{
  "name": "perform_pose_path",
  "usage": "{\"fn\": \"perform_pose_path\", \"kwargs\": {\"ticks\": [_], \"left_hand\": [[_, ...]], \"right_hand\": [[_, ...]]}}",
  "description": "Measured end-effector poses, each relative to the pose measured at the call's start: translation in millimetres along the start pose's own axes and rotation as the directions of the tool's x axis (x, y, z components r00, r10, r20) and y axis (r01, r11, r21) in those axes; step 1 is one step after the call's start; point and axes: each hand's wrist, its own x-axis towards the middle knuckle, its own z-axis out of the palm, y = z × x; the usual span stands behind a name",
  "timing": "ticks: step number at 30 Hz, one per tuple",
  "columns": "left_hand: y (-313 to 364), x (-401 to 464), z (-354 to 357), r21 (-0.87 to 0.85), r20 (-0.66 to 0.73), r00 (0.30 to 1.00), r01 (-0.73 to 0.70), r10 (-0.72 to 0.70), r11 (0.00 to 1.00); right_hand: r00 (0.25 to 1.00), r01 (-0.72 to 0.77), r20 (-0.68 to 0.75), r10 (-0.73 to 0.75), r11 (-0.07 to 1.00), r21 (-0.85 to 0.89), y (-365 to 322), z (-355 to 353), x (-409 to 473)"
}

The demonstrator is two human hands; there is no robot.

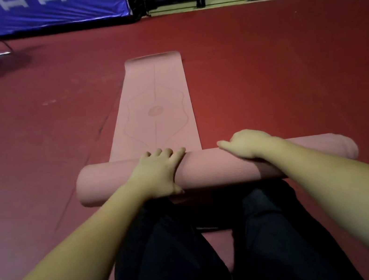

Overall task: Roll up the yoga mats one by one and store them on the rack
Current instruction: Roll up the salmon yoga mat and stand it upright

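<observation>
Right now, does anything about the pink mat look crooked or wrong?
The rolled part of the pink yoga mat sticks out further right than the flat strip, so it is rolling askew.

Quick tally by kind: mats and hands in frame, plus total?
Yoga mat: 1, pink, partly rolled on the red floor
Hands: 2, left hand and right hand, both on the roll
Total: 3
</observation>
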Motion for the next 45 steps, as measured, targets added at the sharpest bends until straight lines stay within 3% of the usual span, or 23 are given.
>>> {"fn": "perform_pose_path", "kwargs": {"ticks": [4,9,11,15,23,26,28,31,33,35,38,42,45], "left_hand": [[-11.6,0.6,-26.9,-0.145,0.13,0.991,0.0,0.019,0.989],[-7.7,3.6,-18.7,-0.313,0.355,0.933,0.064,0.054,0.948],[-7.6,9.4,-13.5,-0.36,0.4,0.915,0.1,0.056,0.928],[-15.4,24.1,-14.5,-0.489,0.508,0.859,0.221,0.069,0.844],[-26.2,45.5,-13.4,-0.631,0.608,0.782,0.369,0.139,0.683],[-27.3,43.2,-8.8,-0.647,0.554,0.824,0.338,0.118,0.683],[-27.3,36.2,-5.7,-0.604,0.432,0.9,0.239,0.06,0.76],[-26.3,18.5,2.4,-0.462,0.206,0.979,0.105,-0.009,0.881],[-21.5,3.6,14.3,-0.356,0.05,0.998,0.057,-0.041,0.933],[-10.4,-10.0,31.1,-0.136,-0.103,0.994,0.03,-0.044,0.99],[12.1,-20.6,48.8,0.037,-0.121,0.988,0.102,-0.097,0.994],[25.9,-18.4,47.6,0.089,-0.085,0.971,0.232,-0.225,0.969],[21.2,-13.7,36.0,0.068,-0.089,0.974,0.216,-0.21,0.974]], "right_hand": [[0.984,0.016,0.174,-0.029,0.997,0.072,-6.0,-25.2,-5.5],[0.948,-0.01,0.317,-0.028,0.993,0.117,-2.3,1.2,0.8],[0.972,0.04,0.226,-0.061,0.995,0.097,0.1,11.8,4.5],[0.976,0.114,-0.188,-0.108,0.993,0.02,-3.4,19.5,0.9],[0.922,0.017,-0.38,-0.071,0.989,-0.144,-17.7,60.9,-28.4],[0.906,-0.013,-0.421,-0.04,0.992,-0.124,-17.1,63.6,-23.8],[0.915,-0.018,-0.402,-0.032,0.993,-0.12,-16.5,59.7,-18.1],[0.922,-0.016,-0.385,-0.036,0.991,-0.132,-17.3,55.6,-10.6],[0.933,-0.011,-0.359,-0.028,0.994,-0.108,-17.0,52.0,-6.2],[0.951,-0.008,-0.308,-0.014,0.998,-0.069,-17.1,45.8,-2.2],[0.97,-0.003,-0.244,-0.01,0.999,-0.052,-18.4,36.5,2.3],[0.983,-0.013,-0.183,0.005,0.999,-0.04,-17.7,28.5,4.2],[0.989,-0.027,-0.147,0.022,0.999,-0.03,-16.2,18.3,4.4]]}}
